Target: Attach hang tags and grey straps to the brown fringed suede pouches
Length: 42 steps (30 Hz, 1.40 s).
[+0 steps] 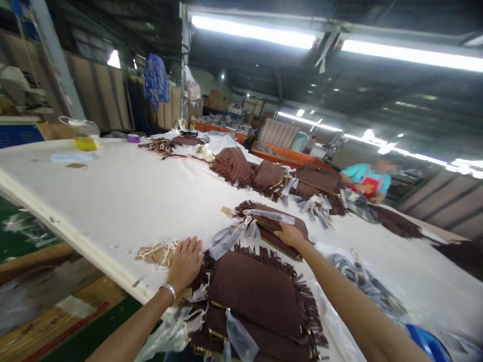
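My left hand (186, 262) lies flat on the table with fingers stretched out. It rests beside brown card tags with white strings (160, 254), at the left edge of a stack of brown fringed bags (256, 291). Farther ahead is another brown fringed bag (273, 221), lying on its own with clear plastic-wrapped pieces (269, 216) across its top. My right hand (292, 235) grips this bag at its near right side; part of the fingers is hidden against the fabric. A clear plastic sleeve (241, 334) hangs over the stack's front.
More brown fringed bags (232, 166) line the table's far side. Plastic-wrapped straps with metal clips (358, 274) lie at right, near a blue object (426, 342). Purple tape (133, 138) sits at far left. A co-worker in a turquoise top (356, 173) is across the table (113, 201).
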Each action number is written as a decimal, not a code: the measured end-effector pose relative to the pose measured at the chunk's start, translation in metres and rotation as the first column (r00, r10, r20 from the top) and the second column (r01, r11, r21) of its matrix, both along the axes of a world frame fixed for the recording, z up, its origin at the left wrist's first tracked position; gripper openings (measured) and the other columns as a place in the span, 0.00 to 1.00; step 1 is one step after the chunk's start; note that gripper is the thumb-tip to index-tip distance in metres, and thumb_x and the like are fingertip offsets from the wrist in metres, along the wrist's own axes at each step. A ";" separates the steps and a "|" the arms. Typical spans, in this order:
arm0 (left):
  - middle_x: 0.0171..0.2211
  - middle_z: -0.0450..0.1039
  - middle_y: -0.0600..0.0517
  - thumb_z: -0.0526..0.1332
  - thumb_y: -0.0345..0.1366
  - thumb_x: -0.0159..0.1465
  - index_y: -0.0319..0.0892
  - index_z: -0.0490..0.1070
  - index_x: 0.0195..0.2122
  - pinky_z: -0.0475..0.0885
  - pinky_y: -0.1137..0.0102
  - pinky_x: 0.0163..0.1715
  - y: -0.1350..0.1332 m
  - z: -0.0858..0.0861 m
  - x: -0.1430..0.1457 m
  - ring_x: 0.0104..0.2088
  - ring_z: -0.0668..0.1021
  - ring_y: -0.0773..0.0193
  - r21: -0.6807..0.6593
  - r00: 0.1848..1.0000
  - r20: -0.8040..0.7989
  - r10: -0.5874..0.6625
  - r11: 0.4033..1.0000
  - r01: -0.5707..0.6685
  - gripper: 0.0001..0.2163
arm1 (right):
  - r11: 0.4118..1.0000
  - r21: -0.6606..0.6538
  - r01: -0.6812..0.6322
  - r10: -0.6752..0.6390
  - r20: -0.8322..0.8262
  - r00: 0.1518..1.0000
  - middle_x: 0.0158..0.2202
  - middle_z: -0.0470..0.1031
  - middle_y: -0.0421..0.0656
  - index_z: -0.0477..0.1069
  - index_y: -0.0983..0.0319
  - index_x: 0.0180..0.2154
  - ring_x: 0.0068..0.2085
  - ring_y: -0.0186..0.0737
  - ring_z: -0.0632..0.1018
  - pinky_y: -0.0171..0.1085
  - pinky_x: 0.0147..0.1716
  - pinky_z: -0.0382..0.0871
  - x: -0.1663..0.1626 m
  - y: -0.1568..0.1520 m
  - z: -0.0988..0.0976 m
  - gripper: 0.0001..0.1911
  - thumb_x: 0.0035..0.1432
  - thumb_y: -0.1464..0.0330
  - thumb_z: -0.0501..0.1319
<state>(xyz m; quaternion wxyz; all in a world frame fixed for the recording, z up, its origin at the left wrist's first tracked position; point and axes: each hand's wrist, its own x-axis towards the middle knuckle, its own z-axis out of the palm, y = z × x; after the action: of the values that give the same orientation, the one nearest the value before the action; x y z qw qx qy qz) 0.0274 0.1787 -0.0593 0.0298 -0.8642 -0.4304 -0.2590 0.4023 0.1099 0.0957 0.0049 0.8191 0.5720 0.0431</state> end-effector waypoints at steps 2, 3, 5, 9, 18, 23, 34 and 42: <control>0.59 0.67 0.41 0.51 0.38 0.68 0.40 0.68 0.57 0.54 0.47 0.62 -0.001 0.002 -0.002 0.61 0.66 0.45 -0.023 0.999 0.052 -0.002 1.000 0.004 0.19 | 0.999 0.043 -0.010 0.009 0.016 1.000 0.49 0.76 0.58 0.67 0.68 0.55 0.50 0.53 0.78 0.43 0.48 0.70 -0.007 0.024 0.014 0.24 0.62 0.62 0.57; 0.59 0.67 0.41 0.52 0.38 0.68 0.41 0.68 0.57 0.54 0.47 0.63 -0.002 0.003 -0.003 0.61 0.66 0.45 -0.040 0.998 0.066 0.002 0.999 0.001 0.18 | 0.997 0.072 -0.021 0.019 0.023 1.000 0.56 0.71 0.60 0.60 0.70 0.61 0.55 0.54 0.74 0.44 0.51 0.68 -0.011 0.037 0.020 0.29 0.63 0.62 0.55; 0.60 0.66 0.42 0.52 0.39 0.68 0.42 0.67 0.57 0.52 0.48 0.64 -0.003 0.003 -0.004 0.62 0.65 0.47 -0.074 0.997 0.070 0.014 0.997 -0.009 0.19 | 0.986 0.153 -0.071 0.068 0.023 0.997 0.66 0.56 0.59 0.44 0.70 0.67 0.65 0.53 0.63 0.46 0.58 0.62 -0.021 0.057 0.026 0.36 0.64 0.63 0.53; 0.62 0.65 0.42 0.51 0.39 0.68 0.42 0.66 0.58 0.50 0.48 0.65 -0.002 0.002 -0.003 0.63 0.63 0.47 -0.119 0.998 0.065 0.020 0.993 -0.012 0.19 | 0.957 0.185 -0.223 0.248 -0.124 0.961 0.65 0.61 0.54 0.53 0.65 0.66 0.63 0.53 0.65 0.50 0.60 0.61 -0.056 0.051 0.012 0.31 0.65 0.62 0.53; 0.62 0.63 0.43 0.45 0.36 0.71 0.40 0.60 0.62 0.57 0.53 0.65 -0.035 0.033 -0.011 0.64 0.62 0.54 -0.148 0.985 0.170 0.025 0.989 0.001 0.20 | 0.895 0.057 -0.442 0.440 -0.269 0.857 0.69 0.53 0.50 0.55 0.56 0.66 0.67 0.54 0.58 0.55 0.63 0.58 -0.133 -0.134 -0.091 0.35 0.62 0.51 0.56; 0.68 0.51 0.48 0.52 0.45 0.69 0.48 0.49 0.68 0.52 0.48 0.67 -0.129 0.053 -0.010 0.68 0.53 0.50 -0.230 0.903 0.021 -0.429 0.877 0.422 0.27 | 0.926 0.137 -0.351 0.371 -0.164 0.914 0.70 0.48 0.46 0.51 0.54 0.68 0.69 0.53 0.53 0.56 0.65 0.54 -0.129 -0.184 -0.116 0.34 0.64 0.53 0.54; 0.70 0.47 0.44 0.56 0.55 0.65 0.50 0.47 0.68 0.51 0.44 0.64 -0.112 0.031 0.022 0.69 0.50 0.46 -0.255 0.815 -0.112 -0.569 0.809 0.530 0.34 | 0.917 0.215 -0.335 0.370 -0.149 0.917 0.67 0.56 0.50 0.58 0.57 0.65 0.67 0.51 0.57 0.53 0.64 0.53 -0.109 -0.178 -0.115 0.32 0.65 0.51 0.54; 0.63 0.62 0.46 0.49 0.40 0.71 0.47 0.58 0.64 0.62 0.56 0.63 -0.099 0.033 -0.004 0.63 0.65 0.57 -0.254 0.859 0.102 -0.501 0.822 0.510 0.20 | 0.888 0.242 -0.391 0.427 -0.113 0.897 0.66 0.59 0.47 0.62 0.54 0.63 0.66 0.49 0.61 0.51 0.62 0.59 -0.089 -0.182 -0.123 0.24 0.67 0.58 0.54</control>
<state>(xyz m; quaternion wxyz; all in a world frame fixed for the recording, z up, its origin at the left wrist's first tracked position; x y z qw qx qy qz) 0.0238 0.0797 -0.0260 -0.1655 -0.9388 -0.2178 -0.2091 0.3129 -0.0718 -0.0277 -0.1392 0.6762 0.7225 0.0369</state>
